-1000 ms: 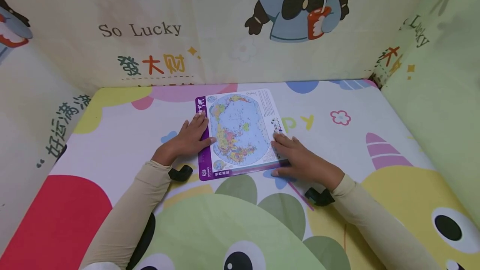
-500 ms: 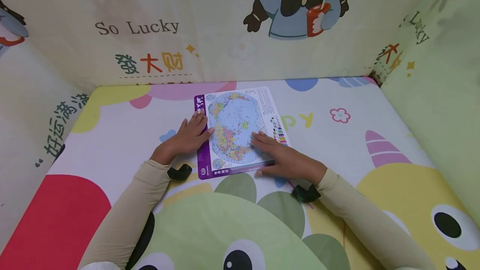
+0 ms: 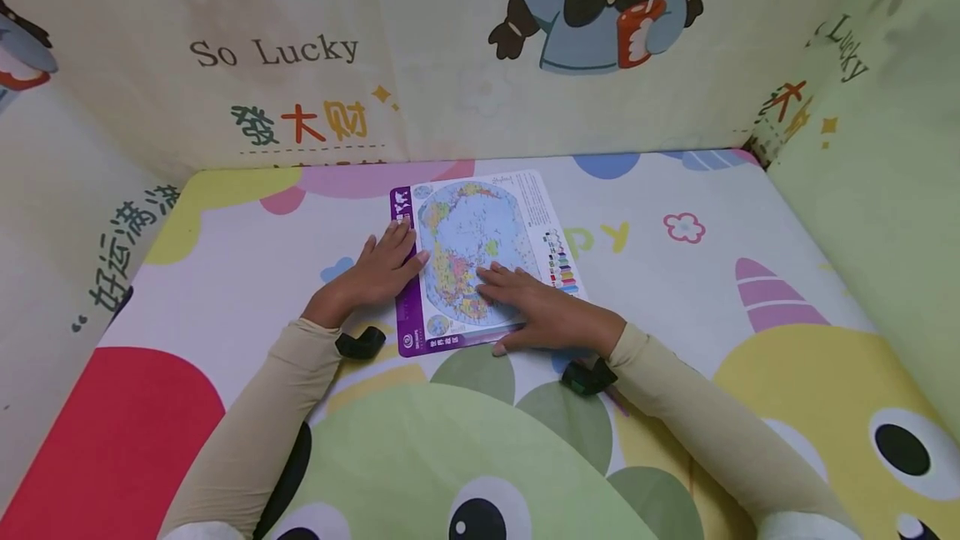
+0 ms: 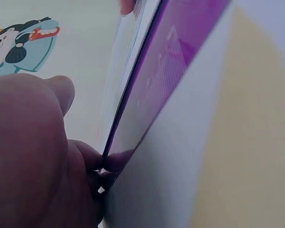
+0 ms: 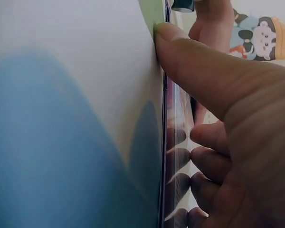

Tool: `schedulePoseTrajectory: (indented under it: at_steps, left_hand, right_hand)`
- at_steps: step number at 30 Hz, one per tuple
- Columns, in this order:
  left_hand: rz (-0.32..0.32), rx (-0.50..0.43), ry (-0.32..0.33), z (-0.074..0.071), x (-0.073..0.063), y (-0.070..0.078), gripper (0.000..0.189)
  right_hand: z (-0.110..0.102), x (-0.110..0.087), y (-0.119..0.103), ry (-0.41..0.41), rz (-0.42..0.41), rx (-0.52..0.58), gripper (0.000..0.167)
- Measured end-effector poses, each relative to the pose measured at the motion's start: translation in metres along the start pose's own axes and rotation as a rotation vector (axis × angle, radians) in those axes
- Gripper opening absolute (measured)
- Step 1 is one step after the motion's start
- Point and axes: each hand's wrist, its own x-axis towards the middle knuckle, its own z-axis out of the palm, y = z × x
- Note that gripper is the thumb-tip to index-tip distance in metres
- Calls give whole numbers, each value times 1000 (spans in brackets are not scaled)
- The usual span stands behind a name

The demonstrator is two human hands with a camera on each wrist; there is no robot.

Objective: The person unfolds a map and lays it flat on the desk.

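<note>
A world map board (image 3: 480, 219) with a purple left border lies flat on the patterned cloth, slightly turned. My left hand (image 3: 377, 271) rests on that purple border, fingers stretched toward the far side, thumb reaching over the map's left edge. Over the lower right of the map lies my right hand (image 3: 546, 311), its fingers extended and its thumb by the near edge. In the right wrist view, the fingertips (image 5: 197, 156) touch the glossy surface, where they are mirrored, and the thumb (image 5: 180, 50) sits at the edge. The left wrist view shows the purple border (image 4: 166, 71) beside my left hand (image 4: 28, 152).
A cartoon-printed cloth (image 3: 360, 473) covers the table under both forearms. Printed curtains (image 3: 435, 48) enclose the back and sides. Black wrist cameras (image 3: 362, 344) sit under each wrist.
My right hand has slid left from the map's right edge to its lower middle, uncovering the coloured legend at the right. The left hand and the map stay in place.
</note>
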Motion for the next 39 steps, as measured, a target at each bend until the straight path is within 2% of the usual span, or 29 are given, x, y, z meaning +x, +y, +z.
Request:
schedulePoseTrajectory:
  at_steps: [19,34,39]
  left_hand:
    - [-11,-11,-3,0,0,1,73]
    - [10,-11,7,1,2,-1,72]
    - [10,-8,4,1,3,-2,72]
  right_hand:
    - [1,4,1,-3,7,-79,75]
    - [1,2,0,26,-50,-136,67]
    - [2,1,0,24,-47,-115,74]
